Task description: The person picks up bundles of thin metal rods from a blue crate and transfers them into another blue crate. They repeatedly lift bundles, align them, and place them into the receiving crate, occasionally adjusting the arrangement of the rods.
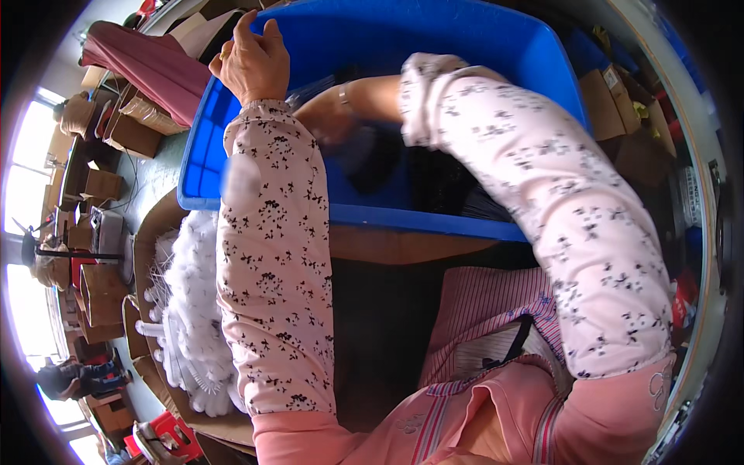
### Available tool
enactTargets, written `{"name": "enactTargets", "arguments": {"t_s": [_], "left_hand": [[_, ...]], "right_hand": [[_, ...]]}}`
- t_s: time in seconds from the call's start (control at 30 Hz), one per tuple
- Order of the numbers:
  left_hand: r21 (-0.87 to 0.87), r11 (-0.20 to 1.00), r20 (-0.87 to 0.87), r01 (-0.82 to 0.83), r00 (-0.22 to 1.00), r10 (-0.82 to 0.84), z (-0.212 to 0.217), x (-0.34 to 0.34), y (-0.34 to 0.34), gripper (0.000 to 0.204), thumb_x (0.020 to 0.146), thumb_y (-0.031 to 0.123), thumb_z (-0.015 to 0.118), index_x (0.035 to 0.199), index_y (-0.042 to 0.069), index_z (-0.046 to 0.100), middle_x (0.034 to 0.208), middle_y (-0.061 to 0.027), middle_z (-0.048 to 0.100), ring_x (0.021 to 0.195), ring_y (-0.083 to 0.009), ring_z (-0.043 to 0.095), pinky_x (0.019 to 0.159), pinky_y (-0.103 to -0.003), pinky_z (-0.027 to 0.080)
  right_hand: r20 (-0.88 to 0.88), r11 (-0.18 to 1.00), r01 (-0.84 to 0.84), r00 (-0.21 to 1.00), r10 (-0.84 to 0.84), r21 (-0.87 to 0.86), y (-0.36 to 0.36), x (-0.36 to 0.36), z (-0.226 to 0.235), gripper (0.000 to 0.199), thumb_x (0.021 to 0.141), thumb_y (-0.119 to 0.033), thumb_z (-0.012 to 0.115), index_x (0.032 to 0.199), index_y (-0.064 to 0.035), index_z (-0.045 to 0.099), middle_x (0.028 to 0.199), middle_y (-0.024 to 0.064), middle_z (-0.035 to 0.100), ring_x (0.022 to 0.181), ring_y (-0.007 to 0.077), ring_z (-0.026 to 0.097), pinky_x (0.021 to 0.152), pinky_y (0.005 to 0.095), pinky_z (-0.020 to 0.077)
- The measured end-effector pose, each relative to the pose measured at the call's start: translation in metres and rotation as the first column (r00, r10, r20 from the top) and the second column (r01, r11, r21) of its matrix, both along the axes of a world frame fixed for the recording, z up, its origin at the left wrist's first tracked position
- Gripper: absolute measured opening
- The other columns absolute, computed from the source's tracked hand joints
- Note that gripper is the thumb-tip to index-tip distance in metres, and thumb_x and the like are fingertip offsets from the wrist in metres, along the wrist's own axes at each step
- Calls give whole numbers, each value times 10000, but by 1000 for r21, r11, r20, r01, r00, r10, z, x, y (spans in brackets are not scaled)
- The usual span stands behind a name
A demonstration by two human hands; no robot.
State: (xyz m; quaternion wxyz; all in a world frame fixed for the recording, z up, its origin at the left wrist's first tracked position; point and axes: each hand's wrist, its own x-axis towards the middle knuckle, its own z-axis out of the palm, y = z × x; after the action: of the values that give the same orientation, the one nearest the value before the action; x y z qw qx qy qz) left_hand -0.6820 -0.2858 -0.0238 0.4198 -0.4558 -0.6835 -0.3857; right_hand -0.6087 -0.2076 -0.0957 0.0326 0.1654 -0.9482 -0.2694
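Reaching into the blue bin [434, 222] at 12 o'clock in the head view, the right hand [329, 120] looks mid-job to me. A blurry dark item [370, 163] sits inside the bin, just off that hand at 4 o'clock; honestly can't tell if the fingers are clamped on it. Left hand [252, 66] is up by the bin's 10 o'clock edge, thumb and forefinger apart, the rest curled; no telling whether anything's tucked in there. Can't pick out anything clearly finished: more black stuff [442, 178] lies in the bin, 3 o'clock from the dark item, and fluffy white pieces [194, 310] are heaped at 8 o'clock. Dark item's long axis runs roughly 1 to 7 o'clock, no clue which end's the front.
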Motion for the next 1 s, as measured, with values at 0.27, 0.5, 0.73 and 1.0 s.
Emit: {"name": "enactTargets", "arguments": {"t_s": [0.27,0.5,0.73,1.0], "left_hand": [[-75,997,92,-22,995,29,-8,-9,8,338,834,417,575,1069,177,612,685,13,665,777,-211,640,865,-419,356],[-199,949,-384,-246,910,156,-68,-189,44,373,887,530,476,960,193,621,829,-100,620,693,-258,610,577,-370,472],[-189,975,315,117,948,-52,-18,-113,14,482,866,445,584,1139,50,633,1143,-139,629,1031,-264,611,893,-334,471],[-205,978,164,26,986,8,-15,-75,15,296,862,325,622,1031,93,695,961,-99,688,873,-228,656,759,-315,528]], "right_hand": [[-219,962,-9,974,-53,-274,24,-2,18,103,763,-155,562,799,-134,656,965,-10,628,1030,176,561,1045,403,336],[-408,969,225,879,-247,-101,-4,285,146,103,843,-153,590,942,-159,619,817,18,648,828,209,630,990,405,391],[-210,290,590,202,-956,-753,-121,642,59,201,863,-103,625,1044,-18,640,911,91,680,767,174,659,703,264,518],[768,-163,-751,-615,-179,-640,-332,832,-206,185,883,-141,572,1021,-37,638,817,114,669,613,171,624,563,283,514]]}}
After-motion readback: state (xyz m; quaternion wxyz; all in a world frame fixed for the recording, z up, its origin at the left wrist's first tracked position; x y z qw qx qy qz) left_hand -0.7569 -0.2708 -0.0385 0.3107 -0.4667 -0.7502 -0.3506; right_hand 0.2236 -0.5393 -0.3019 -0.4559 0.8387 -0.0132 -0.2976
